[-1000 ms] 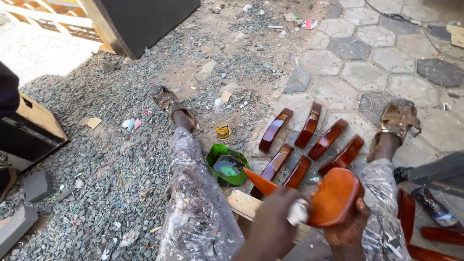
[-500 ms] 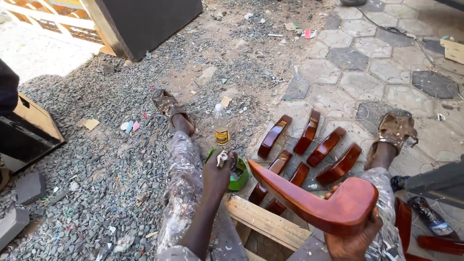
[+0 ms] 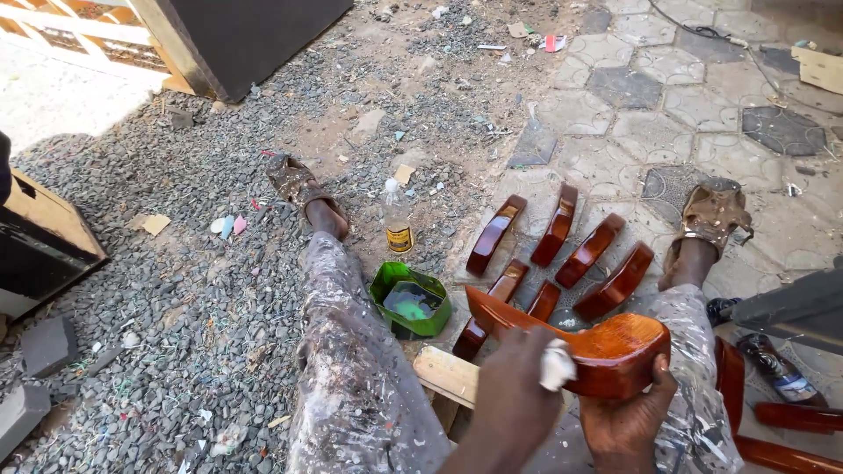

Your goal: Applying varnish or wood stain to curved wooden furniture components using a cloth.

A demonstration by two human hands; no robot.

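Pinching a white rag (image 3: 557,364), the left hand (image 3: 514,399) rubs the glossy curved wooden piece (image 3: 584,342) clasped from below by the right hand (image 3: 625,421); uneven pressure could smear the wet finish.

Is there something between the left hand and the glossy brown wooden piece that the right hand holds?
Only a small white cloth. The left hand presses it against the glossy wooden piece, which the right hand grips from below. Nothing else visible stands between them.
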